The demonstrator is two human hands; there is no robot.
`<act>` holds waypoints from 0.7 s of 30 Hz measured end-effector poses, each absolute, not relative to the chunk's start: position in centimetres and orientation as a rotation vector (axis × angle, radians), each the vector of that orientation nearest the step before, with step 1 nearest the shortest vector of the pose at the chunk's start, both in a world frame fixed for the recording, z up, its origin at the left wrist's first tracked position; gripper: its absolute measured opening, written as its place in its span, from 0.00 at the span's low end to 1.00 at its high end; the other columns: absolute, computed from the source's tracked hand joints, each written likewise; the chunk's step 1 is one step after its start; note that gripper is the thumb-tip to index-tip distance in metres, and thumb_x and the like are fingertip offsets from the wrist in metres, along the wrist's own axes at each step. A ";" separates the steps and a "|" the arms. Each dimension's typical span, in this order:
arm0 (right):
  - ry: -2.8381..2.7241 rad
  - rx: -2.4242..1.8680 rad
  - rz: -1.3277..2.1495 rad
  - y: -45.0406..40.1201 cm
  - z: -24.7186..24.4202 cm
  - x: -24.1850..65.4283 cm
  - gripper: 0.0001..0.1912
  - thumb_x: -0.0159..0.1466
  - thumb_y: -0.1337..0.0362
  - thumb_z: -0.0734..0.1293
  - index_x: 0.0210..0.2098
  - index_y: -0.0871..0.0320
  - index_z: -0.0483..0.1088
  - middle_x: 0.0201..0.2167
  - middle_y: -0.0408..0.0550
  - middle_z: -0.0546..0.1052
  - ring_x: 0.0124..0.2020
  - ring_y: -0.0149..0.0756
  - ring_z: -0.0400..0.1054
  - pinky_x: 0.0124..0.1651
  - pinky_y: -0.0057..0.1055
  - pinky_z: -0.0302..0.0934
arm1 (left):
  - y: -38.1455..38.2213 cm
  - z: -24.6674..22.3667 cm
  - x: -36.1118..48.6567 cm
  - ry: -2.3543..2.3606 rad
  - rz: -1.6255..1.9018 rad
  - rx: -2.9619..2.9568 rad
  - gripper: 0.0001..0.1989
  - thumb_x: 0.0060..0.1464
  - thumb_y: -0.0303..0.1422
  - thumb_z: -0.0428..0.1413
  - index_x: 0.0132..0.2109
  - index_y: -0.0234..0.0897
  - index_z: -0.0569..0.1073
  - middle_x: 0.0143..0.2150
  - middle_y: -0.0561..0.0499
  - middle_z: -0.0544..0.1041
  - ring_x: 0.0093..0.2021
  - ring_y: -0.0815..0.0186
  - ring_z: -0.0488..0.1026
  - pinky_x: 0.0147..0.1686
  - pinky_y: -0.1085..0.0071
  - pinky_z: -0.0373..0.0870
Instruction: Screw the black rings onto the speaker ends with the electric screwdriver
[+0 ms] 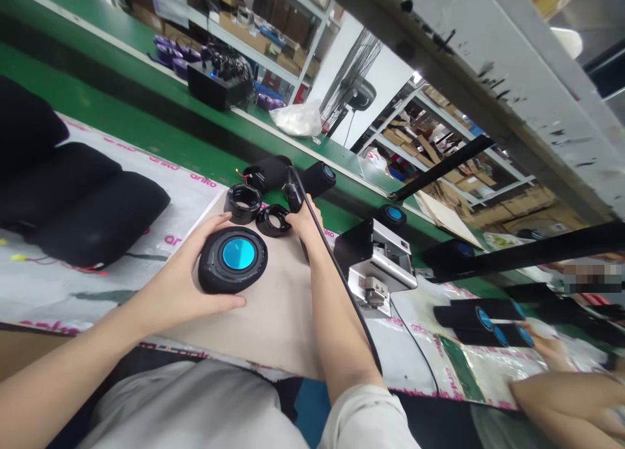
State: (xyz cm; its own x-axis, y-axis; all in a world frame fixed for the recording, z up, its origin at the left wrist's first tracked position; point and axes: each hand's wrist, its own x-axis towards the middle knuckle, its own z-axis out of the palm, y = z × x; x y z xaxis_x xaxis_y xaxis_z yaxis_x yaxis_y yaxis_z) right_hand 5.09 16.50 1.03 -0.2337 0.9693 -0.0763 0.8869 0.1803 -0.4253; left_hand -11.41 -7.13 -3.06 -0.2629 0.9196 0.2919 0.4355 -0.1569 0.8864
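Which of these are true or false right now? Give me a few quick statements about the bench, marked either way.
The left hand rests on a round black device with a blue disc: true.
The right hand touches that device too: false; it holds a small black corded tool, apart from the device.
Two black rings lie just beyond the device: true.
No other person's hand is in view: false; a co-worker's hand is at the right, by black cylinders with blue ends.
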 end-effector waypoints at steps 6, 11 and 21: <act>-2.144 -1.567 0.685 13.8 5.6 6.3 0.20 0.67 0.66 0.72 0.57 0.56 0.68 0.45 0.46 0.79 0.41 0.38 0.75 0.45 0.34 0.73 | -6.8 -2.6 -10.6 1.688 1.474 1.524 0.55 0.44 0.46 0.77 0.74 0.45 0.62 0.74 0.38 0.70 0.73 0.37 0.70 0.70 0.37 0.72; -2.384 -0.910 0.890 8.9 11.0 6.8 0.19 0.62 0.65 0.74 0.51 0.51 0.68 0.40 0.36 0.78 0.40 0.34 0.73 0.42 0.27 0.67 | -6.5 -2.5 -10.8 1.604 1.488 1.533 0.47 0.47 0.41 0.75 0.71 0.44 0.65 0.68 0.41 0.75 0.67 0.41 0.76 0.67 0.42 0.76; -2.420 -1.089 0.791 5.7 11.4 7.0 0.16 0.59 0.66 0.69 0.47 0.52 0.68 0.34 0.39 0.74 0.34 0.36 0.66 0.34 0.27 0.55 | -6.9 -4.0 -7.7 1.698 1.769 1.509 0.57 0.53 0.37 0.74 0.80 0.50 0.49 0.71 0.41 0.71 0.72 0.43 0.72 0.72 0.40 0.69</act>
State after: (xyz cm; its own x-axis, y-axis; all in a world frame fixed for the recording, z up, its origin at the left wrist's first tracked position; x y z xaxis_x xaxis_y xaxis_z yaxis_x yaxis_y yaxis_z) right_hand 6.98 5.69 11.38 -0.6323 0.7680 0.1013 0.5600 0.5435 -0.6253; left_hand -7.71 -6.93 -3.97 -0.4258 0.7670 0.4801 0.4481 -0.2822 0.8483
